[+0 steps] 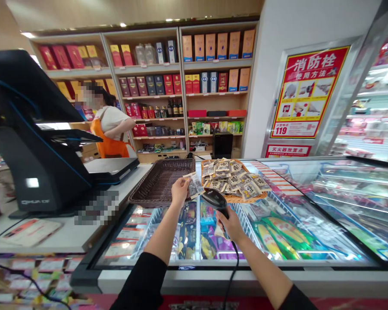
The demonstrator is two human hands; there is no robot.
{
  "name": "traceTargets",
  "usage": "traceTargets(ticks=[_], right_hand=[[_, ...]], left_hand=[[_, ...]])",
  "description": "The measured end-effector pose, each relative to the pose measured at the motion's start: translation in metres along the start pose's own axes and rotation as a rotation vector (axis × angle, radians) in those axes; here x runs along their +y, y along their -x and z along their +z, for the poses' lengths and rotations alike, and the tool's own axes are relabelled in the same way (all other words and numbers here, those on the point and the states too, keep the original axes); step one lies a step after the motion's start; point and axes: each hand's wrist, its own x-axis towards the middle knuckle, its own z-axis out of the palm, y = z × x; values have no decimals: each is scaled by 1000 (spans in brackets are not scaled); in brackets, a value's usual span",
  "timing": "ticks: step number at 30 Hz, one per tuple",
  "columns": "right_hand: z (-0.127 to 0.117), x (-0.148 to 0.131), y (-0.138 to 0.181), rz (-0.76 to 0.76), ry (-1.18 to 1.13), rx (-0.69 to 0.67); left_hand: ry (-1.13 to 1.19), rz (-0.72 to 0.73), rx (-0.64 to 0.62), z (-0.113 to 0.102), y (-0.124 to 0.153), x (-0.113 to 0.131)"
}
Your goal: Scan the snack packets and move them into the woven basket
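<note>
My left hand pinches a small snack packet by its left edge, above the freezer's glass top. In my right hand is a black barcode scanner, its head turned toward the packet and its cord hanging down. Behind the scanner, an orange-brown wicker basket holds a heap of similar snack packets. A dark brown wicker basket with nothing visible in it lies just left of and behind my left hand.
Left stands a black checkout terminal with a flat scale plate on a white counter. Under the freezer glass lie bagged frozen goods. Behind, a person in an orange apron stands before shelves of boxes.
</note>
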Motion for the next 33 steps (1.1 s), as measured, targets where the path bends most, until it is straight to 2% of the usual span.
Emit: traceTargets(ticks=[6,10,14,17,19,21,23,24,26,28,30,31,33], right_hand=[[3,1,1,-5,15,-3],[2,-4,2,6,-67,-12],[-6,-11,2,51,-228,26],[-12,-13,0,17,-355,155],[-13,-14,-1,-25,-422,219],[-12,-15,-3,-51,-460,247],[-11,-15,-4,-60,-467,263],[-11,-16,-4,-64,-465,271],[-10,-16,-4,-72,-459,288],[-10,-16,-5,-81,-460,303],[-11,-16,-5,-86,-460,315],[-12,-16,-5,-85,-459,319],[-14,-16,-6,-83,-459,328]], left_hand=[[-54,-7,19,0,0,1],[-97,19,61,3,0,-1],[-203,56,222,-6,-11,6],[-508,121,335,-28,-28,17],[-746,128,261,-44,-37,23],[-970,28,133,-53,-40,26],[-1119,-3,65,-52,-35,28],[-1148,56,53,-47,-30,28],[-1122,294,-17,-28,-18,29],[-1073,501,-230,-1,-7,29],[-1096,582,-443,27,3,28],[-1130,595,-495,40,6,28],[-1205,611,-516,61,11,26]])
